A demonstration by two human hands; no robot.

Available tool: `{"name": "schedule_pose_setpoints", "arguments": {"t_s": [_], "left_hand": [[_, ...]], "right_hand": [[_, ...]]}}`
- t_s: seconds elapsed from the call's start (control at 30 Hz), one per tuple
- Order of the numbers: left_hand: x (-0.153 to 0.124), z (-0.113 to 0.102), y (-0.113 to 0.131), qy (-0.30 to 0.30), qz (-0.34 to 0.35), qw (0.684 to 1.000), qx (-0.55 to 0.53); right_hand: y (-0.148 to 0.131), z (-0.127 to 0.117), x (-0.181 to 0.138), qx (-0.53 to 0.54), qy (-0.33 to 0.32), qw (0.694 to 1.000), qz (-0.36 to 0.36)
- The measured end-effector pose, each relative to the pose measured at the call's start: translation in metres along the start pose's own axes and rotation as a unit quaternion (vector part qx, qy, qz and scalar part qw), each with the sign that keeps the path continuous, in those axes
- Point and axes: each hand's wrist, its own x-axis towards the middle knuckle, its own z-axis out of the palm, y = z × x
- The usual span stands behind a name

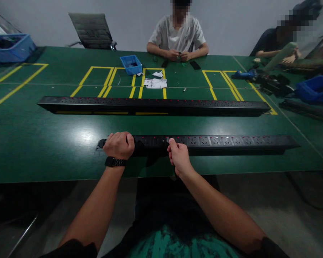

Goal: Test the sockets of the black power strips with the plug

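A long black power strip (218, 142) with a row of sockets and small red lights lies along the near side of the green table. Wearing a dark wristwatch, my left hand (119, 145) is closed over the strip near its left end. My right hand (179, 156) is closed in a pinch at the strip's front edge, left of its middle. Something small and pale shows by the thumb tip, too small to name. Beyond, a second black power strip (150, 105) lies roughly parallel to the first, with neither hand on it.
Yellow tape lines mark the green table (56, 150). Farther back are a small blue bin (131, 65) and torn white paper (155, 83). Larger blue bins (12, 48) stand at both sides. A person (177, 39) sits opposite, handling something small; others are at the right.
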Motion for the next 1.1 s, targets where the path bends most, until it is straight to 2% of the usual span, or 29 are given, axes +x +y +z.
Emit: {"name": "schedule_pose_setpoints", "arguments": {"t_s": [0.3, 0.47, 0.57, 0.63, 0.73, 0.8, 0.87, 0.93, 1.03, 1.1], "left_hand": [[-0.021, -0.009, 0.043, -0.005, 0.000, 1.000, -0.003], [-0.024, -0.017, 0.053, -0.051, 0.033, 0.998, -0.019], [-0.022, -0.025, 0.034, -0.088, 0.077, 0.992, -0.055], [-0.020, -0.029, 0.010, -0.076, 0.064, 0.992, -0.073], [-0.019, -0.029, -0.028, -0.041, -0.064, 0.989, -0.123], [-0.020, -0.024, -0.045, -0.068, -0.132, 0.967, -0.207], [-0.022, -0.019, -0.053, -0.101, -0.154, 0.948, -0.261], [-0.022, -0.015, -0.054, -0.108, -0.153, 0.945, -0.267], [-0.022, -0.013, -0.051, -0.103, -0.153, 0.949, -0.258], [-0.020, -0.015, -0.050, -0.113, -0.151, 0.945, -0.267]], "right_hand": [[0.008, -0.040, -0.011, -0.025, 0.027, 0.999, -0.031], [0.012, -0.051, -0.013, -0.029, 0.027, 0.999, -0.037], [0.015, -0.050, -0.013, -0.022, 0.034, 0.998, -0.038], [0.017, -0.048, -0.013, -0.008, 0.034, 0.999, -0.030], [0.017, -0.043, -0.016, 0.025, 0.041, 0.999, -0.026], [0.011, -0.040, -0.022, 0.041, 0.051, 0.997, -0.050], [0.000, -0.039, -0.029, 0.043, 0.052, 0.994, -0.089], [-0.013, -0.039, -0.035, 0.046, 0.028, 0.993, -0.109], [-0.023, -0.036, -0.038, 0.064, -0.024, 0.994, -0.083], [-0.019, -0.030, -0.037, 0.070, -0.052, 0.995, -0.049]]}}
